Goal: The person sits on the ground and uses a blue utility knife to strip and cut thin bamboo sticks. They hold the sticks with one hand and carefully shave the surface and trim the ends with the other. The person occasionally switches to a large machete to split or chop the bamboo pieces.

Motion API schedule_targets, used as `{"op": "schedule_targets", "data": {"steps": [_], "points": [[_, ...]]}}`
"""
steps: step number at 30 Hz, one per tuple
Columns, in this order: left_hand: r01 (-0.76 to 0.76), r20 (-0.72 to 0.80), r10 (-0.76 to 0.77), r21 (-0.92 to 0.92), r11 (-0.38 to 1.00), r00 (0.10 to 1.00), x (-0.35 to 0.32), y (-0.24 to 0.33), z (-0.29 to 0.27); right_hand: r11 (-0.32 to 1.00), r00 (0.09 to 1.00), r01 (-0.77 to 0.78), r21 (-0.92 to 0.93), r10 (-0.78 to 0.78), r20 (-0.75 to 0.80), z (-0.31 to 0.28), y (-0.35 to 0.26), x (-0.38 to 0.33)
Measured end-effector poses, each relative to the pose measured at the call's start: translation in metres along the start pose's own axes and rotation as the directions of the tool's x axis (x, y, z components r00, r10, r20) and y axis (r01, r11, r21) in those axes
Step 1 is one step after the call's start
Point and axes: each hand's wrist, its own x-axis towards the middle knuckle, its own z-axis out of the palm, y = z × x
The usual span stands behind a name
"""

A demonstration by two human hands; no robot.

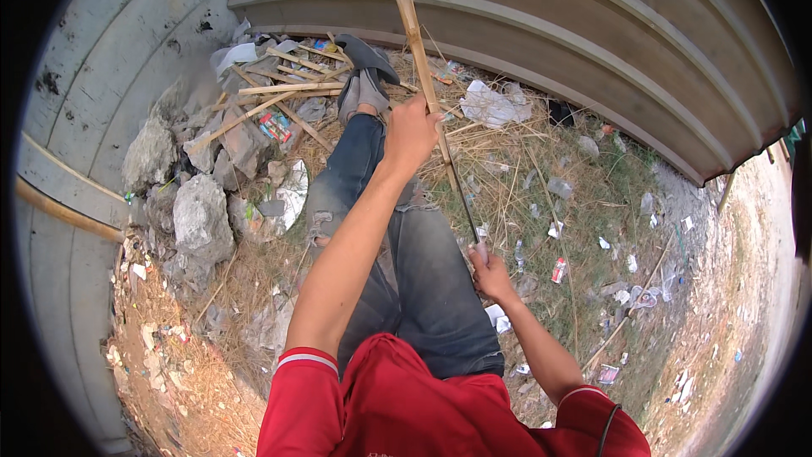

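Note:
My left hand (411, 134) is closed around a length of split bamboo (414, 42), which slants up and away from me. In my right hand (493, 278) is the handle of a long, thin-bladed knife (462, 195), its fingers wrapped round it. The dark blade reaches up and left toward the bamboo's lower end, just below my left hand. Whether the blade cuts into the bamboo or only lies along it, I cannot tell. Both hands are above my outstretched legs in torn dark jeans (436, 279).
Several bamboo strips (292, 87) lie in a heap by my feet, near a dark shoe (364, 59). Rough rocks (203, 216) sit to the left. Corrugated metal sheets (524, 8) stand ahead, with a pale panel (110, 76) at left. Paper and plastic litter (497, 104) covers dry grass.

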Motion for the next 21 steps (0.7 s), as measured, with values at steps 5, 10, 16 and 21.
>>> {"op": "schedule_targets", "data": {"steps": [5, 10, 16, 21], "points": [[-0.016, -0.002, 0.017, 0.044, 0.999, 1.0, -0.018, -0.023, -0.018, 0.668, 0.852, -0.523, 0.53, 0.396, 0.342, -0.018, -0.104, -0.013], [0.012, 0.026, -0.012, 0.014, 1.0, 1.0, -0.012, -0.014, -0.019, 0.943, 0.985, 0.17, 0.288, -0.156, -0.07, -0.001, -0.149, -0.053], [-0.052, -0.022, 0.053, 0.07, 0.996, 0.998, -0.007, -0.017, -0.014, 0.917, 0.951, 0.224, -0.331, -0.279, -0.13, 0.025, -0.044, -0.008], [-0.055, -0.034, 0.054, -0.003, 0.999, 0.998, -0.009, -0.013, -0.008, 0.98, 0.98, -0.187, 0.062, 0.182, 0.084, -0.001, 0.02, 0.031]]}}
